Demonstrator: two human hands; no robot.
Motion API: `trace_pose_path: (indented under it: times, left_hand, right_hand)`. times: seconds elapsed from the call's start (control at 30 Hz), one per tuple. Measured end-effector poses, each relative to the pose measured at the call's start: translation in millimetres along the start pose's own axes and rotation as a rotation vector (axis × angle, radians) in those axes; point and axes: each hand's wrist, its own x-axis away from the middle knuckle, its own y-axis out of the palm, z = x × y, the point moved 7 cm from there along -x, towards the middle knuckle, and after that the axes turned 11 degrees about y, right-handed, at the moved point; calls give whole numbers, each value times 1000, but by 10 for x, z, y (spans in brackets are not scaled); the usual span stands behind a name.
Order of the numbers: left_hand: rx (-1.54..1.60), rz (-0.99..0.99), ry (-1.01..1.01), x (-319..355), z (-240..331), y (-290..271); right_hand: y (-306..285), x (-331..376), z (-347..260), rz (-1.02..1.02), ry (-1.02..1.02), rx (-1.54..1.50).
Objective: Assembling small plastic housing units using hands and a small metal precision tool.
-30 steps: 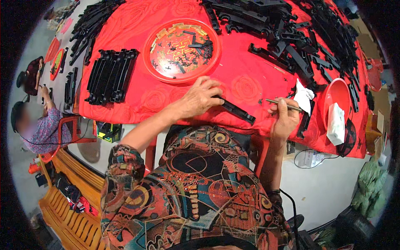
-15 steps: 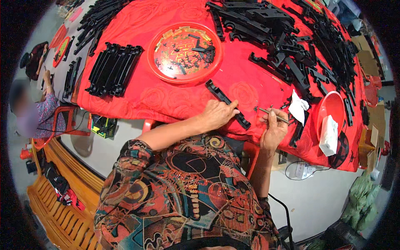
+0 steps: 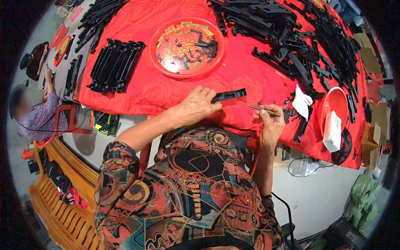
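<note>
The red rose-patterned cloth [image 3: 239, 62] covers the table, with a broad heap of black plastic bars [image 3: 260, 18] at its far right. The round red tray [image 3: 183, 76] sits beyond the hands, left of the heap, and a neat row of black bars [image 3: 116, 66] lies farther left. At the right edge stands a red bowl [image 3: 333, 98]. These all rest as they did half a second ago.

The change is at the left hand [image 3: 200, 106]: it has shifted from over the slanting, notched black bar [image 3: 230, 96] to its left end, fingers closed on that end. The bar now points rightward, nearly level, so its free end appears more accessible to the other hand. Whether it touches the cloth, I cannot tell.

The right hand [image 3: 273, 125] keeps its fingers pinched around a slim metal tool [image 3: 258, 108], tip toward the bar but apart. Small dark pieces [image 3: 173, 63] dot the tray.
</note>
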Motion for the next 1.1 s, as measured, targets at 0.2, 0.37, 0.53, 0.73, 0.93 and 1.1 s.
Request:
trace_pose_path:
  times: [0.2,0.37,0.53,0.73,0.93,1.1]
  left_hand:
    - [-63,-2,69,301,4,95]
    - [-26,141,-65,354,-20,149]
    - [82,147,-134,364,-71,191]
    - [209,233,-209,419,-167,254]
    - [223,308,-247,456,-156,282]
    - [237,384,-259,475,-154,266]
  right_hand:
    - [238,-53,194,-124,34,-21]
    - [448,-111,285,-213,119,29]
    - [463,-57,333,-204,154,82]
    - [645,21,379,-183,133,261]
    - [745,70,514,-155,118,255]
    - [765,51,546,-116,103,330]
